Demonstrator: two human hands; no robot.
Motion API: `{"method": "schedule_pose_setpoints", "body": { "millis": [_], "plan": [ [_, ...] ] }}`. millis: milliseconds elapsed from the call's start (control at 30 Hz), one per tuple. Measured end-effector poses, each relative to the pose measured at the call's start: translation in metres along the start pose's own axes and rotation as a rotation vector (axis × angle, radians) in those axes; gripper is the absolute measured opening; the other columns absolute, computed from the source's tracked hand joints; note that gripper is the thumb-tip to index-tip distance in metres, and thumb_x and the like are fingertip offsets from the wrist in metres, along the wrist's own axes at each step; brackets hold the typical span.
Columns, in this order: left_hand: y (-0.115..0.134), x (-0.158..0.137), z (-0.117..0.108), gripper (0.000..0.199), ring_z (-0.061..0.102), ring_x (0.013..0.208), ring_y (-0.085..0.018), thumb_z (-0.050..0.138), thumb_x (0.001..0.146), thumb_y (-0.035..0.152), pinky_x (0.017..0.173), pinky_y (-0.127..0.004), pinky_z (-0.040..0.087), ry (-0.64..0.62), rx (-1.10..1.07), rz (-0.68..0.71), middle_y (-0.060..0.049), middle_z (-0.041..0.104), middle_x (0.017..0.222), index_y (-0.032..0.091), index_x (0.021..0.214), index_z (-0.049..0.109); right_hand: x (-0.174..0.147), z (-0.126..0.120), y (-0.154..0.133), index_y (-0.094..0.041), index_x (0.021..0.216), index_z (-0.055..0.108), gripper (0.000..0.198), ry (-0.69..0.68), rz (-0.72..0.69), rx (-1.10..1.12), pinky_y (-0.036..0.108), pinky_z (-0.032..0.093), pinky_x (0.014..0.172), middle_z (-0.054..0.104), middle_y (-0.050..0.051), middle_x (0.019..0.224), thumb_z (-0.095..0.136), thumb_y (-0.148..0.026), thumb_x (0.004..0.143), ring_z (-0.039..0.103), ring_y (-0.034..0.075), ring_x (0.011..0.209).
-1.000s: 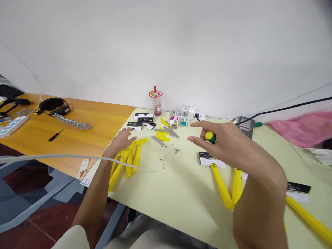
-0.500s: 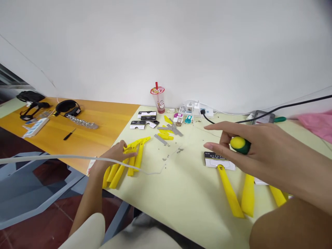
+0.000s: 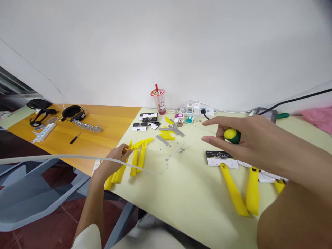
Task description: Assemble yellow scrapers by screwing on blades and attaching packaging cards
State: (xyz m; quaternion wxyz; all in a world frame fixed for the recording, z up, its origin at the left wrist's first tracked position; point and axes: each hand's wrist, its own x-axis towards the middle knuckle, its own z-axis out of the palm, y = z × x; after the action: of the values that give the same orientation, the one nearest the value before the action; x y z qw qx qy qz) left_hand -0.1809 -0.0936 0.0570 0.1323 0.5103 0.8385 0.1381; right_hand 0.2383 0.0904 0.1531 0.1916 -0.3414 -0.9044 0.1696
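Left hand (image 3: 114, 162) at the near-left edge of the pale worktop (image 3: 186, 193), fingers curled around the yellow plastic arms (image 3: 135, 155), pinching one at its upper end; rest of the bundle fanned out flat beside it, some ends overhanging the edge. Right hand (image 3: 249, 141) raised above the middle of the worktop, screwdriver (image 3: 232, 135) tucked in the palm, only the yellow-green handle end visible, shaft hidden. Thumb and index finger spread forward, other fingers wrapped round the handle.

Likely step: picking one arm off the bundle while keeping the tool ready. To do well: grip near the end, lift straight off so neighbours stay put and none slide over the edge; keep the tool clear of the small screws (image 3: 168, 159) scattered mid-worktop.

Pose: left forearm coming up from below the near edge, wrist bent down onto the parts. Right forearm crossing in from the near-right corner, wrist level, palm turned left.

Around: two more long yellow pieces (image 3: 241, 190) near the right edge, under black-and-white cards (image 3: 220, 159). Grey metal strips (image 3: 168, 133) and a drink cup (image 3: 158, 100) towards the far edge. Orange worktop (image 3: 85, 124) adjoining on the left, black headset (image 3: 72, 112) on it.
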Motion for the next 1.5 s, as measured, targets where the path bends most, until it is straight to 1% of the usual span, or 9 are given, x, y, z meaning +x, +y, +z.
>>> {"method": "schedule_pose_setpoints", "body": {
  "millis": [100,333,533,667,733,867,967,1267,1500],
  "plan": [
    [0.043,-0.002,-0.015,0.043,0.073,0.091,-0.028,0.061,0.100,0.065,0.081,-0.038,0.055,0.122,-0.235,0.116,-0.010,0.079,0.099,0.022,0.093,0.065,0.005,0.009,-0.002,-0.032,0.138,0.074,0.056,0.019,-0.036,0.022,0.035,0.047,0.068,0.080,0.005,0.086,0.061,-0.071,0.101,0.074,0.029,0.079],
    [0.159,0.008,-0.016,0.036,0.079,0.105,-0.029,0.079,0.097,0.049,0.097,-0.043,0.063,0.035,-1.084,0.494,-0.014,0.083,0.113,0.017,0.112,0.078,0.020,0.023,-0.030,-0.029,0.142,0.069,0.058,-0.038,-0.021,0.238,0.035,0.049,0.067,0.084,0.007,0.115,0.061,-0.070,0.102,0.071,0.022,0.070],
    [0.220,0.026,-0.026,0.034,0.075,0.119,-0.028,0.078,0.099,0.048,0.104,-0.042,0.060,-0.060,-1.156,0.744,-0.013,0.079,0.127,0.020,0.118,0.078,0.022,0.018,-0.037,-0.026,0.121,0.072,0.038,0.007,-0.075,0.340,0.032,0.043,0.066,0.082,0.002,0.099,0.060,-0.059,0.106,0.065,0.018,0.068],
    [0.207,0.076,-0.018,0.047,0.076,0.110,-0.025,0.076,0.098,0.055,0.101,-0.038,0.058,-0.063,-0.838,0.773,-0.011,0.079,0.120,0.022,0.131,0.071,0.018,0.008,-0.028,-0.024,0.092,0.063,0.035,0.079,-0.029,0.227,0.031,0.037,0.062,0.071,-0.002,0.079,0.058,-0.055,0.107,0.054,0.015,0.062],
    [0.188,0.109,-0.003,0.049,0.076,0.107,-0.025,0.068,0.101,0.057,0.099,-0.038,0.058,-0.104,-0.625,0.683,-0.010,0.080,0.114,0.022,0.136,0.068,0.015,0.003,-0.022,-0.024,0.087,0.059,0.037,0.108,0.020,0.162,0.031,0.034,0.060,0.066,-0.003,0.073,0.059,-0.056,0.106,0.048,0.014,0.058],
    [0.150,0.168,0.038,0.040,0.075,0.109,-0.029,0.070,0.093,0.053,0.094,-0.038,0.058,-0.259,-0.168,0.452,-0.012,0.080,0.115,0.019,0.115,0.074,0.010,-0.005,-0.011,-0.024,0.086,0.057,0.039,0.109,0.096,0.069,0.032,0.033,0.061,0.064,-0.002,0.073,0.058,-0.058,0.105,0.048,0.015,0.060],
    [0.132,0.194,0.061,0.039,0.076,0.104,-0.032,0.080,0.080,0.051,0.092,-0.039,0.059,-0.323,-0.079,0.405,-0.013,0.081,0.109,0.020,0.101,0.074,0.009,-0.007,-0.006,-0.025,0.088,0.057,0.038,0.086,0.148,0.024,0.032,0.034,0.062,0.066,-0.001,0.076,0.057,-0.059,0.105,0.053,0.018,0.065],
    [0.108,0.214,0.084,0.033,0.075,0.090,-0.027,0.077,0.077,0.043,0.074,-0.032,0.054,-0.370,-0.014,0.320,-0.008,0.079,0.097,0.022,0.100,0.066,0.023,0.006,0.000,-0.025,0.093,0.059,0.036,-0.033,0.164,-0.028,0.034,0.039,0.072,0.070,0.004,0.092,0.053,-0.058,0.106,0.061,0.024,0.086],
    [0.118,0.196,0.050,0.033,0.071,0.093,-0.028,0.069,0.088,0.053,0.080,-0.036,0.054,-0.256,-0.148,0.423,-0.010,0.078,0.100,0.020,0.093,0.068,0.032,0.018,-0.007,-0.025,0.100,0.065,0.030,-0.142,0.179,0.001,0.034,0.041,0.072,0.072,0.007,0.093,0.056,-0.053,0.104,0.066,0.030,0.100]
  ]
}}
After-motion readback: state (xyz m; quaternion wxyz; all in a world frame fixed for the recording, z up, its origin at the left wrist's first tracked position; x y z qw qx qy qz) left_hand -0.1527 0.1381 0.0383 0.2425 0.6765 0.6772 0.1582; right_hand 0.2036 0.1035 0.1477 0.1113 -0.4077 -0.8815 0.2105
